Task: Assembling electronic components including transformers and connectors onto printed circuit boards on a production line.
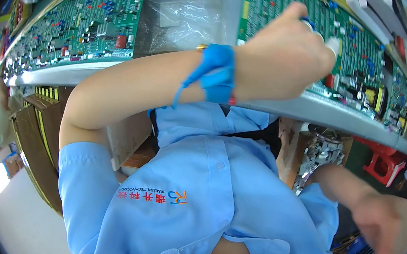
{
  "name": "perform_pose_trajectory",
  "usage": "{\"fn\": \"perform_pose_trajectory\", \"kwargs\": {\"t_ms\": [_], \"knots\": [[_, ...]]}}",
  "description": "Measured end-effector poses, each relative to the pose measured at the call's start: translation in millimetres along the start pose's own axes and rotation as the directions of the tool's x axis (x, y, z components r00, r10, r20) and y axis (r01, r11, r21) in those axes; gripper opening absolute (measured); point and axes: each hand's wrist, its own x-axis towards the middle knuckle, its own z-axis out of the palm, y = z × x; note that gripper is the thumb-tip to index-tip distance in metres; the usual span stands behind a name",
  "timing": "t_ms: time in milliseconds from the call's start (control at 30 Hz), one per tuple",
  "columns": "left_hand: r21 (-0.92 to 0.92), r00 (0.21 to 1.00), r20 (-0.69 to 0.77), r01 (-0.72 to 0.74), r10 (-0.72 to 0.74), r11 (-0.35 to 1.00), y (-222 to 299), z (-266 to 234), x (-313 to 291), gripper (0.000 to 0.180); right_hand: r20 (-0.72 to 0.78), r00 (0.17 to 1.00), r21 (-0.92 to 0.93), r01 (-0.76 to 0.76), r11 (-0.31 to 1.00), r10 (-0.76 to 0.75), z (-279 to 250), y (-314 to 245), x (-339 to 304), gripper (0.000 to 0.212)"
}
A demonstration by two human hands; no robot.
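My left hand [283, 55] reaches up and to the right onto a green circuit board [360, 50] on the conveyor. A blue strap [217, 73] is around its wrist and white covers are on its fingertips. The fingers curl down onto the board's parts, and I see only the back of the hand, so anything pinched in them is hidden. My right hand [384, 225] is low at the right, blurred, just above a small blue object [361, 248]. Whether it touches that object is unclear. My light blue shirt [205, 198] fills the lower middle.
A second green circuit board [90, 16] lies to the left on the same grey conveyor rail [67, 75], with a clear plastic sheet [192, 14] between the boards. A red plastic stool [387, 162] and a bin of metal parts [319, 154] sit below at right. Brown cabinets [39, 142] stand at left.
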Motion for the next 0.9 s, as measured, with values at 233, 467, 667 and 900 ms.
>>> {"fn": "perform_pose_trajectory", "kwargs": {"t_ms": [233, 467, 667, 900], "knots": [[-0.237, 0.927, -0.373, -0.065, -0.029, 0.969, -21, -26, -22, 0.019, 0.056, 0.954, -0.681, -0.179, 0.711, 0.294, 104, 103, 86, 0.043], [-0.772, 0.747, -0.534, -0.239, -0.396, 0.589, -39, -115, -130, 0.017, -0.01, 0.867, -0.88, -0.245, 0.408, 0.499, 121, 150, 101, 0.042], [-0.734, 0.709, -0.65, -0.493, -0.273, 0.468, -20, -160, -169, 0.015, -0.168, 0.697, -0.97, -0.244, 0.011, 0.697, 129, 141, 124, 0.056], [-0.69, 0.698, -0.716, -0.708, 0.003, 0.149, 10, -242, -218, 0.017, -0.232, 0.656, -0.958, -0.283, -0.051, 0.718, 127, 117, 142, 0.044]]}}
